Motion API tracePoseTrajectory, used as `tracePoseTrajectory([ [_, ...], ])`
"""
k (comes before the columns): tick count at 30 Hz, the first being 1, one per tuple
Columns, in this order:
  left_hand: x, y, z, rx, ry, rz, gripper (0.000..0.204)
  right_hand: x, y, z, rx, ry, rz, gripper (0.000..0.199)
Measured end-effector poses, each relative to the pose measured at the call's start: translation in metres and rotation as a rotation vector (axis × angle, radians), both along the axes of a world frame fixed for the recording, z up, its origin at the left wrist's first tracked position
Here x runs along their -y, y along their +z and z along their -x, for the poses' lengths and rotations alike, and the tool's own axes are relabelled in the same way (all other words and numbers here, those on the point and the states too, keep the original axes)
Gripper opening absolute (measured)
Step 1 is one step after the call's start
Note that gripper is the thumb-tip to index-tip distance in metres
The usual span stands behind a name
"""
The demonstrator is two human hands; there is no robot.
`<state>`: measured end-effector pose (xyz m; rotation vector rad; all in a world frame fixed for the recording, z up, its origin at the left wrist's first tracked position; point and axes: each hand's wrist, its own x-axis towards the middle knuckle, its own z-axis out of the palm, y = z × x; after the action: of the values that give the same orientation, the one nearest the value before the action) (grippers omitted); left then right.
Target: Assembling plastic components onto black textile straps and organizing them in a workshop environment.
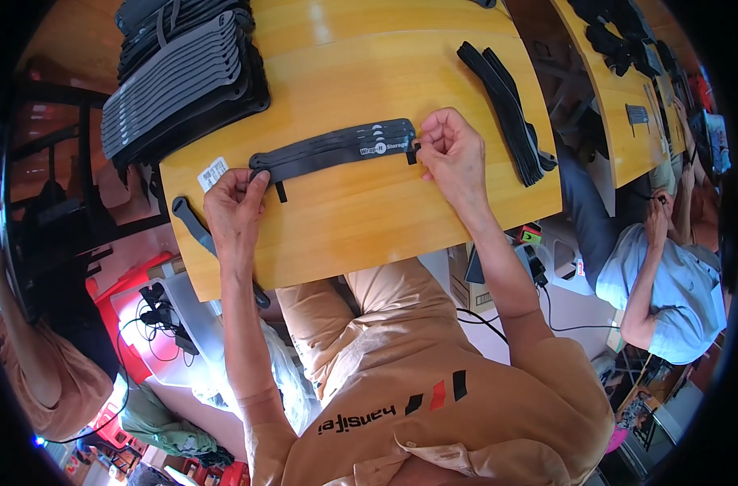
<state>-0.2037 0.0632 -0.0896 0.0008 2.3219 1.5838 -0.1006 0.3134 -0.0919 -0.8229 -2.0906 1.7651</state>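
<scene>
strap bundle (336, 151) lengthwise left-right, left hand (235, 212), right hand (450, 154) at ends

The straps (336, 150) between the hands are black with small white print near one end. The table (361, 211) is honey-yellow wood with a faint grain. A white label (212, 172) with dark marks lies on it. The stack (178, 73) at the far left is grey on top and black below; the bundle (506, 109) at the right is black. A single dark grey strap (192, 223) lies at the table edge. The trousers (385, 324) are tan, as is the shirt (466, 405), which bears black lettering and black and red bars. A neighbour's shirt (669, 292) is pale blue. The crate (130, 292) below looks red, though it is dim there.
</scene>
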Motion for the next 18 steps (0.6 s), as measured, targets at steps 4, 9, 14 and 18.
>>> tracePoseTrajectory([
  [4, 0.0008, -0.0020, 0.0009, -0.021, -0.003, 0.003, 0.013, 0.0000, 0.0003, 0.0007, 0.009, -0.005, -0.008, 0.016],
  [9, 0.0002, -0.0007, 0.0000, -0.020, 0.001, -0.003, 0.013, -0.0007, -0.0004, 0.0008, 0.010, -0.002, -0.024, 0.016],
  [14, 0.0001, -0.0007, -0.0004, -0.030, 0.001, 0.011, 0.013, -0.0006, -0.0021, 0.0010, 0.009, -0.004, -0.014, 0.017],
  [18, -0.0010, -0.0001, -0.0003, -0.029, 0.004, 0.012, 0.013, 0.0000, -0.0008, 0.0017, 0.015, -0.010, -0.018, 0.017],
])
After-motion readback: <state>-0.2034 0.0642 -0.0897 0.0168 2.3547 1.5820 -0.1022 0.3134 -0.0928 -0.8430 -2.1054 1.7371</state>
